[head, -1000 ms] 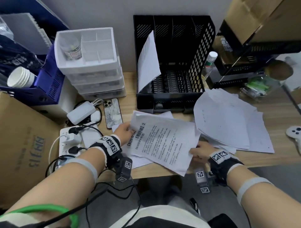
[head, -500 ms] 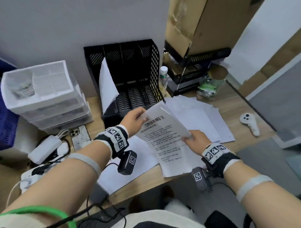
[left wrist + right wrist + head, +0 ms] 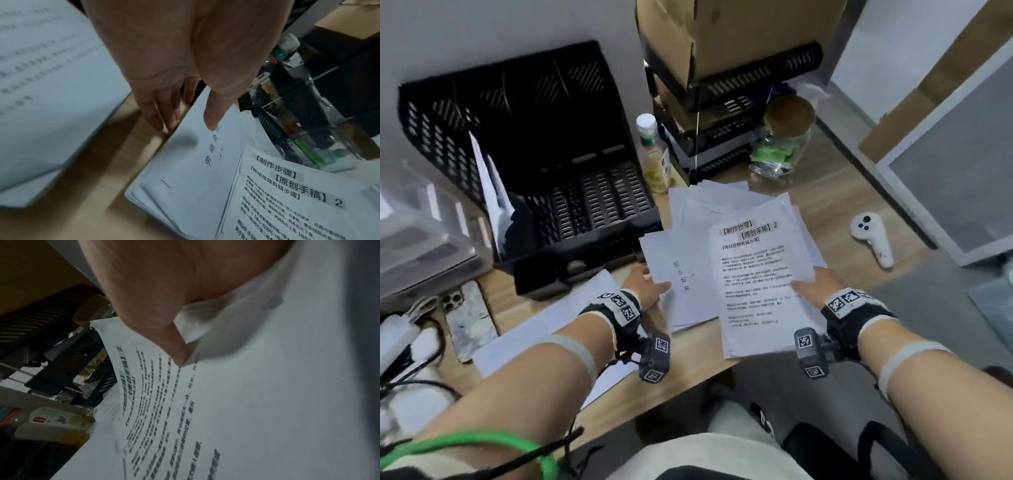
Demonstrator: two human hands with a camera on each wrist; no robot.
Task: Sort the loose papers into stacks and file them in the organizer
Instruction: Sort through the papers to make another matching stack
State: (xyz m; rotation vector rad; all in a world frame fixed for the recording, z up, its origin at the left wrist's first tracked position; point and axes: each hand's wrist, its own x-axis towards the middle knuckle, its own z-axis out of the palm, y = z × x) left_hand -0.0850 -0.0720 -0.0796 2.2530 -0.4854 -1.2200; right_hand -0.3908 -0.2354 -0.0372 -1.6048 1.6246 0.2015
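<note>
My right hand [image 3: 812, 287] pinches the printed sheet [image 3: 751, 274]; my left hand [image 3: 645, 285], fingers straight, thumb on the stack [image 3: 681, 274].

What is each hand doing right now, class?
Left hand: open, straight fingers against the edge of the paper stack.
Right hand: pinching the printed sheet, thumb on top.

Both bare forearms wear black wrist straps [image 3: 619, 308] with checkered marker tags, small dangling cameras [image 3: 655, 356], grey armbands, plus a green cord [image 3: 482, 442].
</note>
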